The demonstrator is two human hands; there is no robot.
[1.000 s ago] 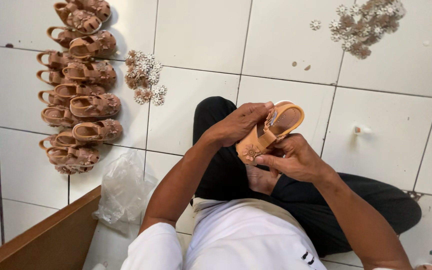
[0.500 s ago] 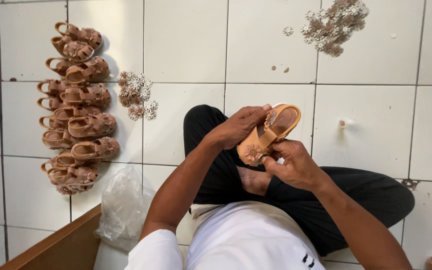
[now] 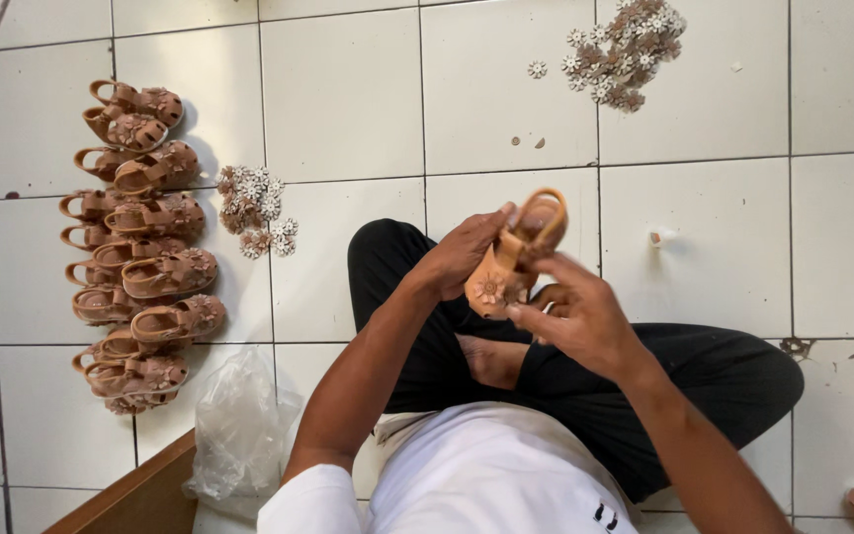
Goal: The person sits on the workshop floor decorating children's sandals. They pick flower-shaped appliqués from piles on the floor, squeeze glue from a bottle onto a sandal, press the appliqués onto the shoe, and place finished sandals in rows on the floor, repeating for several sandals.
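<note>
I hold a small tan sandal (image 3: 506,259) above my crossed legs in black trousers. My left hand (image 3: 462,252) grips its left side with the fingers wrapped over the strap. My right hand (image 3: 575,316) is under and to the right of it, thumb and fingers pinched at the toe end, where a small flower ornament (image 3: 489,289) sits. The heel strap loop points away from me.
A row of matching tan sandals (image 3: 135,252) lies on the white tiled floor (image 3: 348,99) at the left. A small pile of flower ornaments (image 3: 254,208) is beside it, a larger pile (image 3: 630,49) at the top right. A clear plastic bag (image 3: 239,430) and a wooden edge (image 3: 140,499) are at the lower left.
The sandal has been turned, so its toe end with the flower now faces me. My right hand moved up to the toe. The camera view shifted slightly.
</note>
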